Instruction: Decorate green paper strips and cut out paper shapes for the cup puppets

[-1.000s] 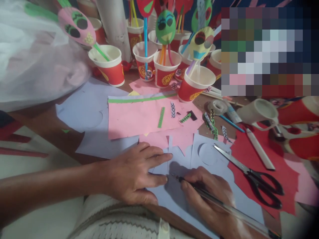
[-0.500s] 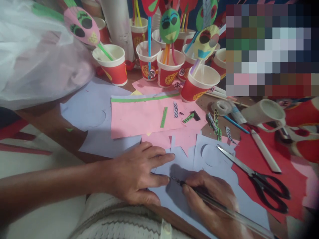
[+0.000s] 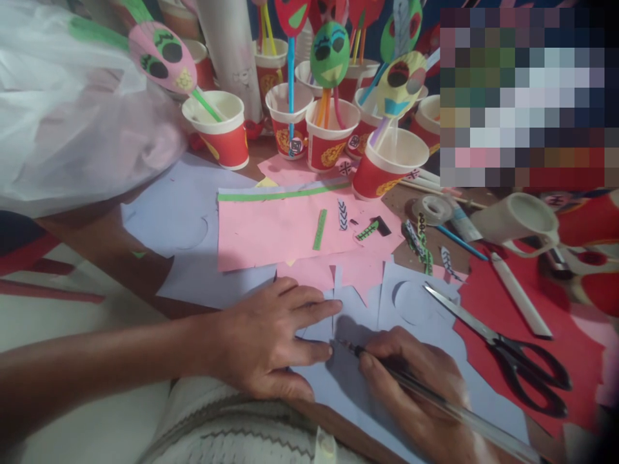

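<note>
My left hand lies flat with fingers spread, pressing on the pale blue paper near the table's front edge. In my right hand is a clear pen with a black grip, held in a writing pinch. Its tip rests at or just above the blue paper, close to my left index finger. Small dark marks show by the tip, too fine to make out. Black-handled scissors lie with blades nearly closed to the right of my right hand, partly over red paper.
Behind my hands lies pink paper with small patterned strips. Red paper cups holding straws with decorated spoon faces line the back. A white mug, a tape roll and a white cutter-like tool sit right; a plastic bag bulges left.
The whole view has shifted slightly, moving things a little right and down. Both hands keep nearly the same places, and the pen tip has barely moved.
</note>
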Demonstrator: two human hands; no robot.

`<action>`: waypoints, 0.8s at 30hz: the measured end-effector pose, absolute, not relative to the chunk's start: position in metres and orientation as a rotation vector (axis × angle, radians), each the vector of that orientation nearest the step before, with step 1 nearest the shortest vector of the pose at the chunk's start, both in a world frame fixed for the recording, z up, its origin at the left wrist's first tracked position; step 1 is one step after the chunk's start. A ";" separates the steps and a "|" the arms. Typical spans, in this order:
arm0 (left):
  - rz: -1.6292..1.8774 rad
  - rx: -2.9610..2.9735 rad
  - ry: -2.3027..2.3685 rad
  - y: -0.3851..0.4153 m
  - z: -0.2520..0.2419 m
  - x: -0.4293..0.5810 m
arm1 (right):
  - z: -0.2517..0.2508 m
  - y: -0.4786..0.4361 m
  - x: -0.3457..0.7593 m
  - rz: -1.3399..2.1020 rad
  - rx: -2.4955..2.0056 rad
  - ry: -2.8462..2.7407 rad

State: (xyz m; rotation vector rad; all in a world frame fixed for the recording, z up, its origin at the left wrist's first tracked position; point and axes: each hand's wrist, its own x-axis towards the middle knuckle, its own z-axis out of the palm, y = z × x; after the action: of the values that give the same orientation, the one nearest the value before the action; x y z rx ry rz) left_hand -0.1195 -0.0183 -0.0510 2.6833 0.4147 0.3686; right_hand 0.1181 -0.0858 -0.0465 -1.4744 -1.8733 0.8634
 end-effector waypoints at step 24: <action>0.329 2.684 0.422 -0.018 -0.049 -0.119 | -0.041 -0.084 0.118 1.136 -1.656 -1.371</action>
State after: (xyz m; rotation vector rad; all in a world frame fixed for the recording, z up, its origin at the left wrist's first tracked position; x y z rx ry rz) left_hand -0.1193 -0.0181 -0.0492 2.6836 0.4219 0.3294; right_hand 0.1179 -0.0838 -0.0406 -1.6556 -1.3712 1.1356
